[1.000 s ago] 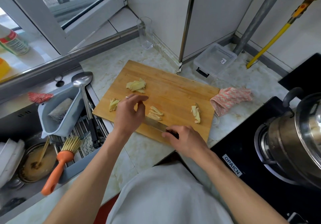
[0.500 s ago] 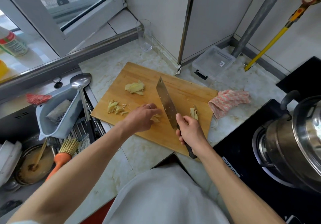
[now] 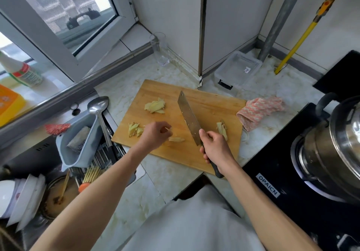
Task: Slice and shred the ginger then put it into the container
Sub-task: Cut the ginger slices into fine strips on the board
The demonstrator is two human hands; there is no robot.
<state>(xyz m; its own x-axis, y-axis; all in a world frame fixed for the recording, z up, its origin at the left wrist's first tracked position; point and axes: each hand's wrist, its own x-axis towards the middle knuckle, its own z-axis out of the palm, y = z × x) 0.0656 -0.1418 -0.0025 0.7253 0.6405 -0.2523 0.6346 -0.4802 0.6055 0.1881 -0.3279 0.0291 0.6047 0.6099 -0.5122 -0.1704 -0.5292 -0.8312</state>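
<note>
A: Steel blade, flat and rectangular, dull grey. The right hand [image 3: 216,149] is wrapped round the dark handle of the knife [image 3: 190,119], tip pointing away across the board.
B: Left hand [image 3: 153,135]?
A: Fingers curled loosely over the board; can't tell if it pinches a sliver. A small ginger piece [image 3: 176,139] lies just beside it.
B: Rest of the ginger?
A: Pale yellow, fibrous. Flat slices [image 3: 155,105] toward the far side, thin shreds [image 3: 134,130] near the left edge, another clump [image 3: 222,129] right of the blade. All on the wooden cutting board [image 3: 210,104], smooth and rectangular.
B: Room?
A: Bare wood along the far and right edges; marbled table [image 3: 124,93] around it. Pink knitted cloth [image 3: 259,110] touches the right corner.
B: Container?
A: Clear plastic container [image 3: 238,69], square, well behind the board by the wall; nothing seen inside it.
</note>
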